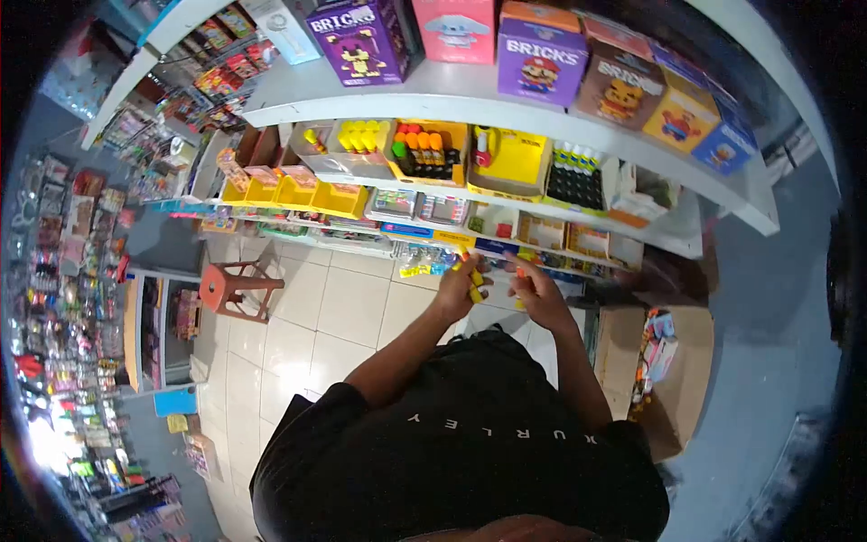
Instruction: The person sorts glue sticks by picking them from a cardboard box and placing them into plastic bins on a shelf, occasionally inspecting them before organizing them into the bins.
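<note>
In front of the shelf, my left hand (459,291) is closed around a yellow marker-like stick (475,287) with a red-orange end near its top. My right hand (539,296) is a short way to the right, its index finger stretched toward the shelf edge and its other fingers curled. Small orange and yellow patches show beside those fingers, too small to name. Just beyond both hands is the lower shelf with small open boxes (542,233). Above it, a tray of orange-capped markers (426,147) stands beside a nearly bare yellow tray (519,161).
Toy brick boxes (542,56) line the top shelf. Black bottles with pale tops (575,172) stand below them. An open cardboard carton (679,384) is at my right. A reddish plastic stool (237,287) stands on the tiles at left, near crowded display racks (77,334).
</note>
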Demonstrator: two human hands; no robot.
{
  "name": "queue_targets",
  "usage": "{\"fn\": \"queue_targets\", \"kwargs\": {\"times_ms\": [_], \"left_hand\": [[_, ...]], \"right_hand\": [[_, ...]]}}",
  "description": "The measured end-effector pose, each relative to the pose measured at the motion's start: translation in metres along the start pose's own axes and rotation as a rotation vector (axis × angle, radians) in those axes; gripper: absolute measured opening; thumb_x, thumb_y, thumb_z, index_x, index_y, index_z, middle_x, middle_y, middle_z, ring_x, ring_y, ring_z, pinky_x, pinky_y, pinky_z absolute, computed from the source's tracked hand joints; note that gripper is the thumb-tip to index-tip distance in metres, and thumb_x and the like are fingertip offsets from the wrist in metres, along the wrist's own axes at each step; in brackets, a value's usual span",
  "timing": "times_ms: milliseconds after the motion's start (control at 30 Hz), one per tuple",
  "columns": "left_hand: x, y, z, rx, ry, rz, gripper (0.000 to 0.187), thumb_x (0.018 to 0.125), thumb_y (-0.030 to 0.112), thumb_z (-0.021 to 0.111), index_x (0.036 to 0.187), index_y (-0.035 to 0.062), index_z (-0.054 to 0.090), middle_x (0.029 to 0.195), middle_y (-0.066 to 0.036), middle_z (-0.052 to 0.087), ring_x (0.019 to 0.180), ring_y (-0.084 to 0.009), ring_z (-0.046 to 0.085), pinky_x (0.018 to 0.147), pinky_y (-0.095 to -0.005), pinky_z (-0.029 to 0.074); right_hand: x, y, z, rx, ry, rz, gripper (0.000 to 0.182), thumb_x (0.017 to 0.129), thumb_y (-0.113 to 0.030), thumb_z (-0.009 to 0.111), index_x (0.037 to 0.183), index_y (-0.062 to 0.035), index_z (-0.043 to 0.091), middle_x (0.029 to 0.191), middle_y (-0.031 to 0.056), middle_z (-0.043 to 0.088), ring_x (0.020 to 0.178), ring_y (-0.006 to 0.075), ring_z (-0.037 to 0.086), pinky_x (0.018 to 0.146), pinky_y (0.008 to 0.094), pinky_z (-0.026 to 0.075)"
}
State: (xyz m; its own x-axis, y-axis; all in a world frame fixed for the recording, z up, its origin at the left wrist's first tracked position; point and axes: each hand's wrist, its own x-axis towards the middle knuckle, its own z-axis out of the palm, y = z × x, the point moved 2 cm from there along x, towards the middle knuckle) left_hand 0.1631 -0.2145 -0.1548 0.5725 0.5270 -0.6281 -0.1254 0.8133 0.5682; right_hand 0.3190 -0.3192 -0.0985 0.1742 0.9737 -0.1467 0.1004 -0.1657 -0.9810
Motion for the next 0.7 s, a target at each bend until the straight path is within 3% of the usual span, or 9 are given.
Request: {"fn": "queue_targets", "kwargs": {"times_ms": [67, 100, 233, 367, 600, 700], "left_hand": [[-0.005, -0.001, 0.006, 0.055, 0.022, -0.013, 0.022, 0.094, 0.036, 0.061, 0.101, 0.0165, 0.055, 0.084, -0.001, 0.059, 0.072, -0.0153, 0.059, 0.06, -0.0352, 0.046], [-0.011, 0.002, 0.013, 0.074, 0.014, -0.003, 0.022, 0.095, 0.035, 0.061, 0.1, 0.0149, 0.056, 0.078, -0.001, 0.058, 0.066, -0.0148, 0.057, 0.055, -0.0325, 0.045], [-0.015, 0.009, 0.025, 0.126, -0.069, 0.05, 0.022, 0.095, 0.033, 0.061, 0.096, 0.0119, 0.055, 0.063, -0.003, 0.053, 0.053, -0.014, 0.053, 0.046, -0.0284, 0.041], [-0.023, 0.028, 0.029, 0.18, -0.129, 0.125, 0.025, 0.097, 0.031, 0.06, 0.098, 0.0067, 0.057, 0.058, -0.002, 0.049, 0.046, -0.0125, 0.047, 0.042, -0.0272, 0.038], [-0.045, 0.079, 0.008, 0.262, -0.366, 0.053, 0.031, 0.096, 0.034, 0.062, 0.098, 0.0042, 0.055, 0.063, -0.002, 0.049, 0.05, -0.0105, 0.046, 0.044, -0.0264, 0.036], [-0.046, 0.103, -0.016, 0.285, -0.387, 0.046, 0.029, 0.094, 0.031, 0.066, 0.097, 0.0055, 0.053, 0.063, -0.002, 0.05, 0.051, -0.0109, 0.047, 0.043, -0.0272, 0.037]], "right_hand": [[0.004, -0.019, -0.007, 0.138, 0.046, 0.017, 0.057, 0.095, -0.009, 0.053, 0.149, -0.012, 0.035, 0.115, 0.0153, 0.057, 0.085, 0.0189, 0.063, 0.081, 0.0332, 0.053], [0.01, -0.023, -0.012, 0.189, 0.031, 0.044, 0.068, 0.093, 0.0, 0.056, 0.151, -0.0117, 0.024, 0.124, 0.0208, 0.058, 0.088, 0.0178, 0.064, 0.082, 0.0321, 0.053], [0.027, -0.023, -0.021, 0.381, 0.075, -0.011, 0.061, 0.092, -0.01, 0.063, 0.144, -0.0098, 0.031, 0.127, 0.0227, 0.055, 0.107, 0.0255, 0.062, 0.087, 0.0388, 0.056], [0.043, -0.04, -0.018, 0.651, 0.133, 0.077, 0.06, 0.092, -0.015, 0.065, 0.143, -0.0105, 0.034, 0.121, 0.0164, 0.056, 0.106, 0.024, 0.062, 0.085, 0.0378, 0.057], [0.065, -0.076, 0.03, 0.619, 0.355, -0.067, 0.054, 0.093, -0.008, 0.064, 0.14, -0.0042, 0.04, 0.112, 0.014, 0.061, 0.099, 0.0203, 0.066, 0.081, 0.0313, 0.056], [0.078, -0.079, 0.064, 0.328, 0.402, -0.181, 0.053, 0.091, -0.015, 0.068, 0.138, -0.0026, 0.045, 0.111, 0.0131, 0.064, 0.095, 0.0164, 0.065, 0.082, 0.0303, 0.056]]}}
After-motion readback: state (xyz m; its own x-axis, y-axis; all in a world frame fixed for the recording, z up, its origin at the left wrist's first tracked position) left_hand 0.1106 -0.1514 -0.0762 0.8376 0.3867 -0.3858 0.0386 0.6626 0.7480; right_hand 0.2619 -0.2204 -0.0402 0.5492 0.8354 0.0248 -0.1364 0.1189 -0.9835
